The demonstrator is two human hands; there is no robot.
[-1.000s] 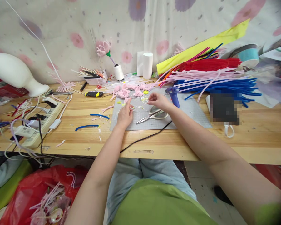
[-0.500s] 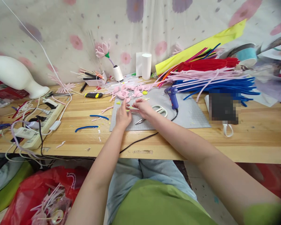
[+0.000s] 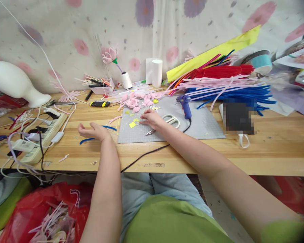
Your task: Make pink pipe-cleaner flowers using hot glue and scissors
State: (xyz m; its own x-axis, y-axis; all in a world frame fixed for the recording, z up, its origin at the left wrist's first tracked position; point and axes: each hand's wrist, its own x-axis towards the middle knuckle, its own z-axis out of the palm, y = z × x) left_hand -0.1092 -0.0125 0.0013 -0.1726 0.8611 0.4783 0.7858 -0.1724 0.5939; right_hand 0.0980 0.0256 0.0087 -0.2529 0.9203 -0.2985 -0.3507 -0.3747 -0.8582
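My left hand [image 3: 95, 131] is off the mat to the left, over the wooden table by two blue pipe cleaner pieces [image 3: 109, 128]. Its fingers are loosely bent, the thumb apart, and nothing shows in it. My right hand [image 3: 151, 118] is above the grey cutting mat [image 3: 200, 130], fingertips pinched together; whatever lies between them is too small to make out. Small yellow pieces [image 3: 132, 125] are just left of those fingertips. White-handled scissors [image 3: 177, 120] lie partly beneath my right wrist. Pink pipe cleaner petals [image 3: 132, 101] are heaped behind the hands.
A blue glue gun [image 3: 184, 107] rests on the mat, its black cord trailing to the front edge. Pipe cleaner bundles [image 3: 230, 92] fill the back right. A yellow-black utility knife [image 3: 99, 104] and a power strip [image 3: 48, 135] are leftward. A red bag [image 3: 22, 209] hangs below.
My left hand has moved left, away from my right hand, and its fingers have parted. Yellow pieces on the mat are now uncovered. My right hand stays nearly in place.
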